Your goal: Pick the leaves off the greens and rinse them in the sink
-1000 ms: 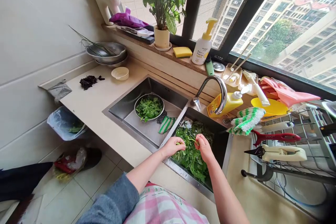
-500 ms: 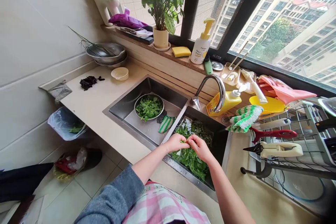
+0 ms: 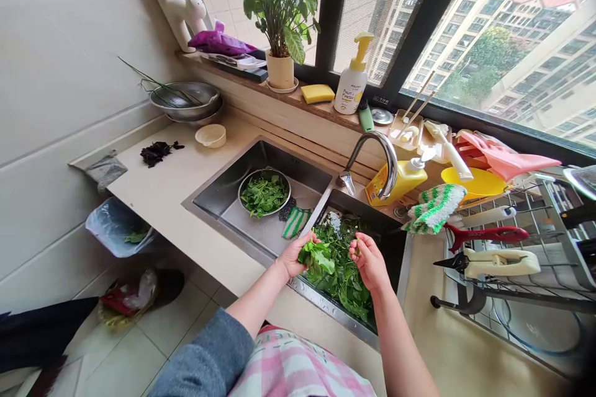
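Note:
My left hand [image 3: 293, 255] is closed around a small bunch of leafy greens [image 3: 320, 258] above the right sink basin. Off to its right, my right hand [image 3: 371, 258] is raised with thumb and fingertips pinched together; a tiny bit may be between them, too small to make out. Beneath both hands, wet leafy greens [image 3: 347, 291] fill much of the right basin [image 3: 390, 260]. In the left basin [image 3: 233, 211], a round metal bowl [image 3: 239, 193] holds more loose green leaves [image 3: 265, 193].
A curved faucet [image 3: 372, 136] arches over the right basin. Beside the bowl lies a green-striped cloth [image 3: 296, 222]. Dark scraps [image 3: 158, 152] and a cream bowl [image 3: 211, 136] sit on the left counter. To the right stands a dish rack [image 3: 503, 298] with scissors [image 3: 493, 262].
My hands were together over the right basin; now they are apart. The left moved left, showing the bunch of greens, and the right moved right, still pinched.

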{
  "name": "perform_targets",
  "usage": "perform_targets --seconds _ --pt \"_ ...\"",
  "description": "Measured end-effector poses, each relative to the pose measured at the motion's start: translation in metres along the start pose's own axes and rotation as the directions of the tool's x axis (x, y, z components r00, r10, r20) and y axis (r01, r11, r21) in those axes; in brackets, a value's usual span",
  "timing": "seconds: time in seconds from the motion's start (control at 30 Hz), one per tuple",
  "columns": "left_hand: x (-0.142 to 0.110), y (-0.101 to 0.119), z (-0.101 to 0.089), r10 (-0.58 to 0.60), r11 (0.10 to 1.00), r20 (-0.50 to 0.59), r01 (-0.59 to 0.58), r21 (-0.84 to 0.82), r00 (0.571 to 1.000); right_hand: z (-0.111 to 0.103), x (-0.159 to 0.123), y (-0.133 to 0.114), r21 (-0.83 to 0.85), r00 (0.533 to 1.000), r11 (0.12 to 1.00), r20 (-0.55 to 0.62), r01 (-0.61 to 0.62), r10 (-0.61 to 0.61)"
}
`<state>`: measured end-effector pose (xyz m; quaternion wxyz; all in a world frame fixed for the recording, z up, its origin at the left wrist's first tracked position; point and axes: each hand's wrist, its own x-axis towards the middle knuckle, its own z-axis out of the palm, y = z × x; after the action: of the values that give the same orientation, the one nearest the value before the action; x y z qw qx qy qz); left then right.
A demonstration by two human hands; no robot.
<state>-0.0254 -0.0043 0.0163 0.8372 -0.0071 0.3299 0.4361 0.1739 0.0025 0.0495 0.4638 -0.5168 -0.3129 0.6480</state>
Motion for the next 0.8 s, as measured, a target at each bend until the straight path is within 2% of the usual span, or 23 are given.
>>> perform_targets --seconds 0.07,0.2,0.33,0.47,0.53,0.6,0.7,0.73,0.8 --pt "0.002 0.002 -0.005 0.011 0.998 -0.003 -0.011 -0.058 1.000 0.004 -0.011 0.005 -0.084 0.997 0.996 0.067 -0.028 0.034" --pt "0.004 0.000 -0.010 0.037 0.997 0.008 -0.037 -0.073 0.999 0.018 -0.025 0.017 -0.256 0.972 0.965 0.209 -0.049 0.105" --pt "0.008 -0.005 -0.015 0.071 0.996 -0.008 -0.072 -0.061 0.997 0.031 -0.024 0.028 -0.288 0.977 0.955 0.172 -0.076 0.129" --pt "0.013 0.004 -0.028 0.183 0.982 -0.131 -0.188 -0.025 0.974 0.035 -0.022 0.036 -0.246 0.990 0.964 0.071 -0.100 0.121" --pt "0.016 0.024 -0.040 0.260 0.965 -0.203 -0.252 0.064 0.944 0.035 -0.025 0.039 -0.233 0.991 0.965 0.020 -0.125 0.133" --pt "0.018 0.056 -0.054 0.397 0.904 -0.288 -0.317 0.288 0.871 0.033 -0.031 0.043 -0.221 0.987 0.962 -0.025 -0.160 0.158" --pt "0.024 0.123 -0.076 0.592 0.726 -0.351 -0.292 0.622 0.725 0.023 -0.043 0.052 -0.188 0.972 0.958 -0.131 -0.217 0.195" --pt "0.029 0.148 -0.082 0.631 0.678 -0.356 -0.266 0.686 0.690 0.019 -0.049 0.057 -0.171 0.963 0.958 -0.183 -0.231 0.200" --pt "0.045 0.194 -0.093 0.675 0.610 -0.352 -0.222 0.760 0.649 0.010 -0.062 0.069 -0.124 0.933 0.958 -0.290 -0.258 0.214"
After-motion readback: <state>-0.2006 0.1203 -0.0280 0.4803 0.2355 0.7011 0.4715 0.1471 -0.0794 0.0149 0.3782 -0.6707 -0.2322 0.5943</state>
